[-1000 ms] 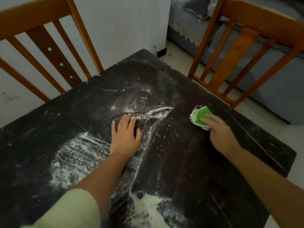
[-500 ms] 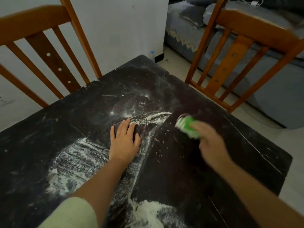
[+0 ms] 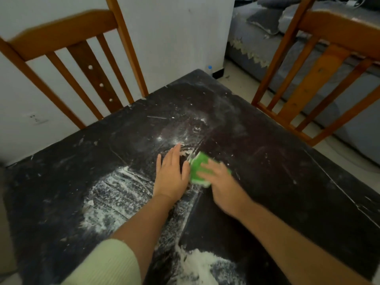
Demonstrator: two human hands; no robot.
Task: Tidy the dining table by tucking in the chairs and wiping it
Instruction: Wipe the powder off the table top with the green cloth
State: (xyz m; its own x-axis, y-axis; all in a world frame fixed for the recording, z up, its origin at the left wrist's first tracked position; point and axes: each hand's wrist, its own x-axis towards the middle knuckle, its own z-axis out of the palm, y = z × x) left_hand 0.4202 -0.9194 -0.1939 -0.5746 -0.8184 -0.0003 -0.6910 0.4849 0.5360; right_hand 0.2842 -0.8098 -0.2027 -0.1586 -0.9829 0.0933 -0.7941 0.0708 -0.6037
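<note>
At left edge: chair tucked against dark worktop
Left half: white powder unwiped
Centre: left hand flat, fingers straight, holding nothing
Beside it: right hand pressing green cloth; blur hides its grip
Right: second chair close in; wiping seems part done
</note>
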